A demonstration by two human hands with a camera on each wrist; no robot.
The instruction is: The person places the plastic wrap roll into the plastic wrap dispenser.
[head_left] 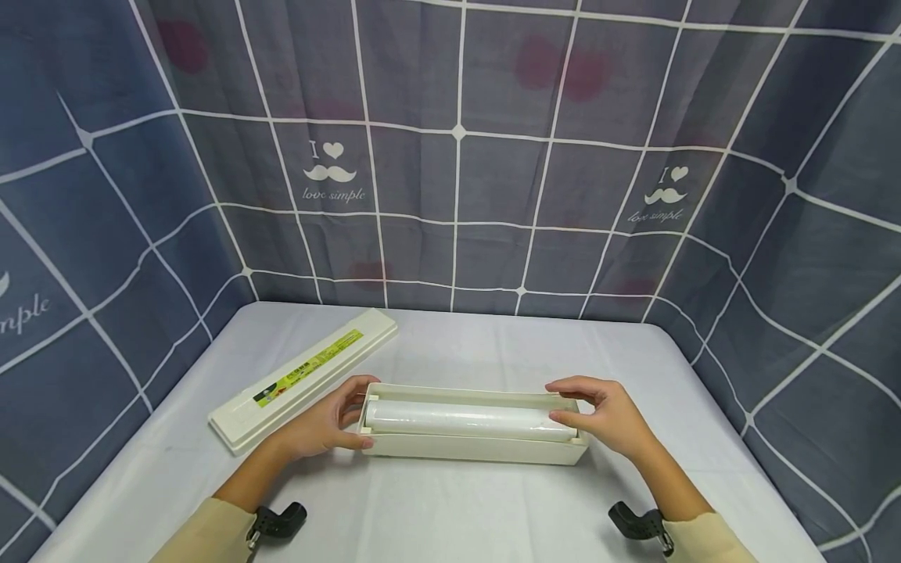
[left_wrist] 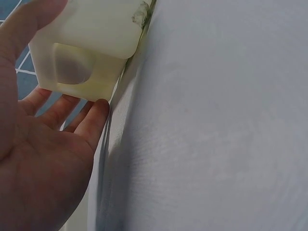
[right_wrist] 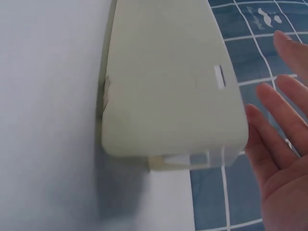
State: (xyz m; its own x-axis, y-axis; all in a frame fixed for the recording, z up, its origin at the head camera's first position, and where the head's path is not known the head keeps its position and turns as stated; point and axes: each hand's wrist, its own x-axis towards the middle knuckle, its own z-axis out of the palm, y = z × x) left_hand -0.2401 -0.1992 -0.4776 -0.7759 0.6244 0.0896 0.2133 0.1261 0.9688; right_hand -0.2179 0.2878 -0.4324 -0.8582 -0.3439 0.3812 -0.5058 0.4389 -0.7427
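A long cream plastic box (head_left: 479,449) lies lidless on the table, with a white roll of cling film (head_left: 457,420) inside. My left hand (head_left: 320,428) holds the box's left end, thumb at the front wall and fingers round the end and back. In the left wrist view, fingertips of that hand (left_wrist: 48,159) touch the end wall of the box (left_wrist: 91,29). Over the right end, my right hand (head_left: 615,416) has its fingers spread, the thumb near the roll's end. The right wrist view shows this hand (right_wrist: 286,159) beside the box (right_wrist: 168,86), fingers fairly straight.
The cream lid (head_left: 310,375), with a green and yellow label, lies slanted behind my left hand. A white cloth covers the table (head_left: 450,516). Dark checked curtains (head_left: 422,180) enclose its back and sides. A black wrist mount (head_left: 280,521) sits on each forearm.
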